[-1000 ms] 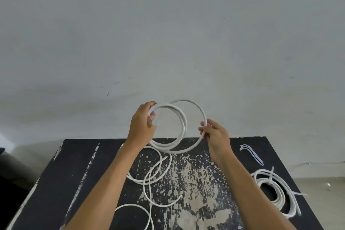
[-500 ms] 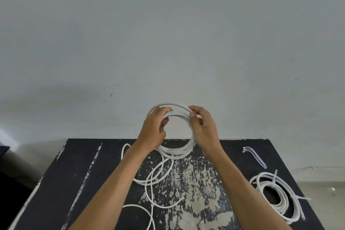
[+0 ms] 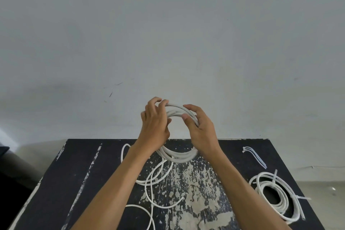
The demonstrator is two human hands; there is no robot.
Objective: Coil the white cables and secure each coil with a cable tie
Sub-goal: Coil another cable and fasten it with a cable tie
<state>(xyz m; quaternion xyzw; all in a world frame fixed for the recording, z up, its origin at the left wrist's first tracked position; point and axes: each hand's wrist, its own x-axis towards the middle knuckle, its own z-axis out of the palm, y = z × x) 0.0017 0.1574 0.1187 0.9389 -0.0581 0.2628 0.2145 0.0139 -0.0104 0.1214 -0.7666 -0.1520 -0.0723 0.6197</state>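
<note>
While our right hand [image 3: 200, 127] grips the white cable coil [image 3: 177, 155], loose cable trails down-left below our gripping left hand [image 3: 155, 123].

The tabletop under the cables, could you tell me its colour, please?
Black, with worn pale patches; head view.

- a black table [image 3: 78, 183] with worn, pale patches in its paint, set against a grey wall
- loose loops of white cable [image 3: 152, 183] lie near its middle
- a tied coil [image 3: 278, 200] lies at the right edge
- spare cable ties [image 3: 254, 156] lie just behind that coil
</note>
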